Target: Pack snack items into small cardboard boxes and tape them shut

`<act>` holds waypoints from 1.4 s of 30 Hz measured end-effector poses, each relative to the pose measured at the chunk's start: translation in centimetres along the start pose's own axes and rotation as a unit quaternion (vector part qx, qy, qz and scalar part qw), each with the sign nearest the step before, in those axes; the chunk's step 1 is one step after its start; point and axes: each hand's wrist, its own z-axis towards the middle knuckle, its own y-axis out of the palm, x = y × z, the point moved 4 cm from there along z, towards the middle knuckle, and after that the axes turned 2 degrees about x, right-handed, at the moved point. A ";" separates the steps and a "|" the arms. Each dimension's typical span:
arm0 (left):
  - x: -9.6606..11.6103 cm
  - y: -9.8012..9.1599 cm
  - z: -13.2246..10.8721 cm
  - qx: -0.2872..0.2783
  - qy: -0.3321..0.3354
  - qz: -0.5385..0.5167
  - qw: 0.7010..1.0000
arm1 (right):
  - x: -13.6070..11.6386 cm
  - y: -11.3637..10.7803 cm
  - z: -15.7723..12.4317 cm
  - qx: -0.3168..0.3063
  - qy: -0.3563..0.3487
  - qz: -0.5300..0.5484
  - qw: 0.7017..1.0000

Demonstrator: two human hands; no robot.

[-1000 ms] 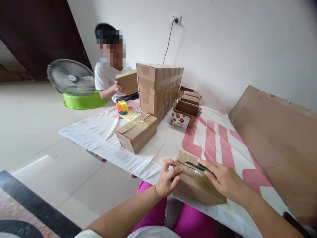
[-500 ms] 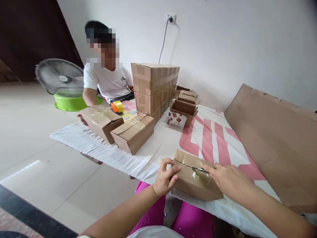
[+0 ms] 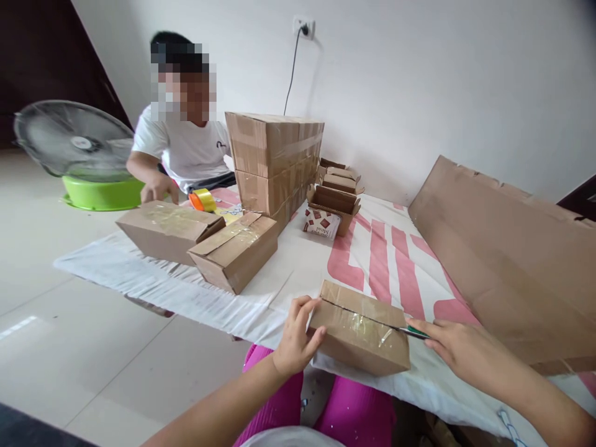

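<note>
A small taped cardboard box point(image 3: 358, 332) lies in front of me on the white and pink sheet point(image 3: 372, 261). My left hand point(image 3: 295, 338) is closed on its left end and holds it still. My right hand point(image 3: 459, 347) is closed on a green-handled knife point(image 3: 412, 331), whose blade lies in the slit along the box top, at the box's right end.
Two sealed boxes point(image 3: 233, 248) point(image 3: 165, 230) lie further off, beside a stack of boxes point(image 3: 272, 161). Open small boxes point(image 3: 333, 198) and an orange tape roll point(image 3: 202, 200) sit behind. Another person in a white shirt point(image 3: 186, 149) sits opposite. Flat cardboard point(image 3: 507, 254) leans at right; a fan point(image 3: 69, 139) at left.
My right hand has drawn the knife rightward along the box top to its right end. The other person has set a second sealed box down beside the first.
</note>
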 end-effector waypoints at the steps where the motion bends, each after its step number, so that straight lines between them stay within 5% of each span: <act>1: -0.1 0.0 0.1 -0.004 -0.027 -0.010 1.000 | 0.2 0.1 0.0 0.012 0.000 0.009 1.000; 5: 0.2 0.0 0.5 -0.022 -0.062 -0.063 0.996 | 1.0 1.0 -0.2 0.038 -0.001 0.079 0.996; 14: 1.2 -0.8 1.6 -0.019 0.013 -0.086 0.996 | 1.8 1.4 -0.4 0.078 -0.015 0.154 0.985; 18: 1.1 -0.8 2.0 -0.073 0.038 -0.051 0.995 | -0.3 -0.1 0.6 0.123 -0.055 0.135 0.982; 24: 1.0 -0.9 1.8 -0.075 0.046 -0.035 0.995 | -4.7 -1.0 3.7 0.090 -0.087 0.095 0.988; 29: 0.9 -0.9 1.6 -0.086 0.046 -0.024 0.995 | -5.7 -1.5 4.7 0.057 -0.074 0.047 0.994; 37: 0.8 -0.6 1.5 -0.090 0.061 -0.019 0.994 | -2.6 -1.0 2.5 0.021 -0.025 0.001 0.999; 42: 1.5 -1.5 0.3 0.033 0.101 -0.027 0.994 | 3.5 -0.7 0.2 0.094 0.022 0.131 0.987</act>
